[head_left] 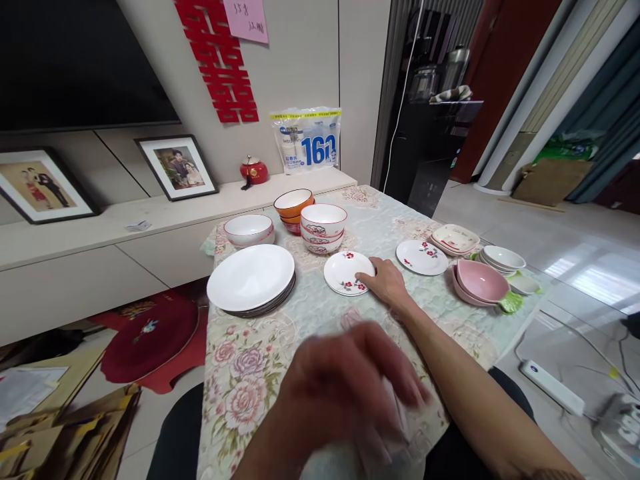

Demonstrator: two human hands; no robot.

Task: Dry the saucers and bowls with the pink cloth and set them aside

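Observation:
My right hand [385, 279] grips the right rim of a small white plate with red flowers [345, 270], thumb on top; it lies on another plate near the middle of the flowered tablecloth [300, 333]. Closer to the camera, my left hand [350, 380] is raised and smeared by motion, its fingers bent downward. Below it is a pale, crumpled thing [385, 433], and I cannot make out whether the hand touches it. A similar flowered plate [421, 257] lies to the right. Left of my hands is a stack of large white plates [251, 277].
Behind the plates stand white bowls with red rims [324, 223], orange bowls [293, 203] and a white bowl [249, 229]. At the right are square dishes [455, 238], small white bowls [503, 258] and pink leaf-handled bowls [483, 280]. A power strip [553, 387] lies on the floor.

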